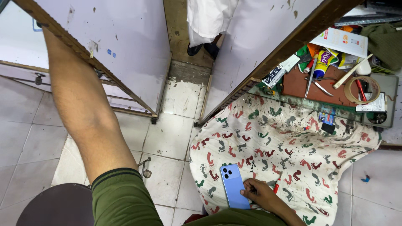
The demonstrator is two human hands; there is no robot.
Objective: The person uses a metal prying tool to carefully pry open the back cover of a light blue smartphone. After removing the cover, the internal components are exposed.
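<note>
Right hand clamped on blue phone, camera side up, on footprint-patterned cloth. Left arm stretched toward eleven o'clock, hand out of view.

Smooth matt blue phone, printed cotton cloth, glossy floor tiles

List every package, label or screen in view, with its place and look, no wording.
Blue phone: back up on the footprint cloth, right hand touching it; screen hidden.
White box: flat, top right on the cluttered tray.
Yellow-green tube: below the box.
Blue stickers: small, on the white panel.
</note>
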